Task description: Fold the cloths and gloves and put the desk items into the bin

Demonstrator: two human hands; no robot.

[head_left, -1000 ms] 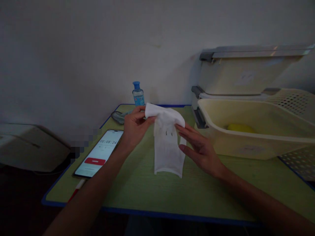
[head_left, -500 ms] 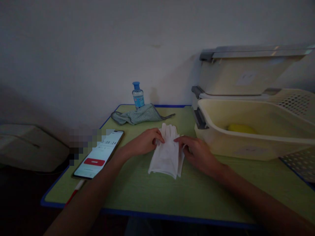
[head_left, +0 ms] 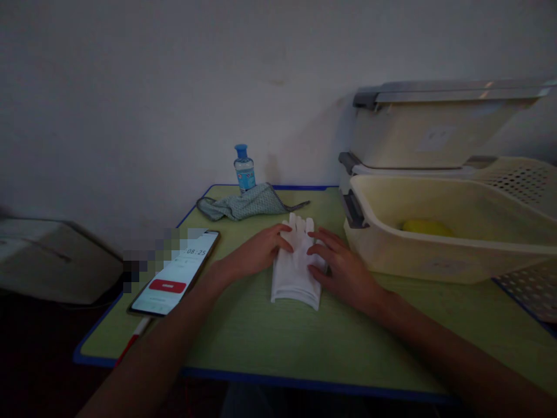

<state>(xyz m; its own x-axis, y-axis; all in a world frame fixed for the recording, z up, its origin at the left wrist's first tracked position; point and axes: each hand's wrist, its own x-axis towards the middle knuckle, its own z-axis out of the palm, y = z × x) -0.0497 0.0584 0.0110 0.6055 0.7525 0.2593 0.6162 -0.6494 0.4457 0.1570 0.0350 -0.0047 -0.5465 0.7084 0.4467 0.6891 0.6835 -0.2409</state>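
Note:
A pair of white gloves (head_left: pixel 296 277) lies flat on the table, one on top of the other, with the fingers pointing away from me and the cuffs toward me. My left hand (head_left: pixel 257 253) rests at their left side, its fingertips touching the upper glove near the finger bases. From the right, my right hand (head_left: pixel 343 268) lies over the gloves with its fingers spread and the tips on the fabric. Neither hand grasps the cloth. My fingers cover parts of both side edges of the gloves.
Behind the gloves lies a crumpled grey-green cloth (head_left: pixel 243 206), with a blue-capped bottle (head_left: pixel 245 171) behind it. A lit phone (head_left: pixel 167 284) lies at the left. On the right stand a cream bin (head_left: pixel 413 255) holding something yellow (head_left: pixel 426 227) and a lidded box (head_left: pixel 400 133).
The gloves have straightened and line up more closely, their cuffs shifted slightly. My right hand has gone from a pinch at the gloves' edge to spread fingers on top.

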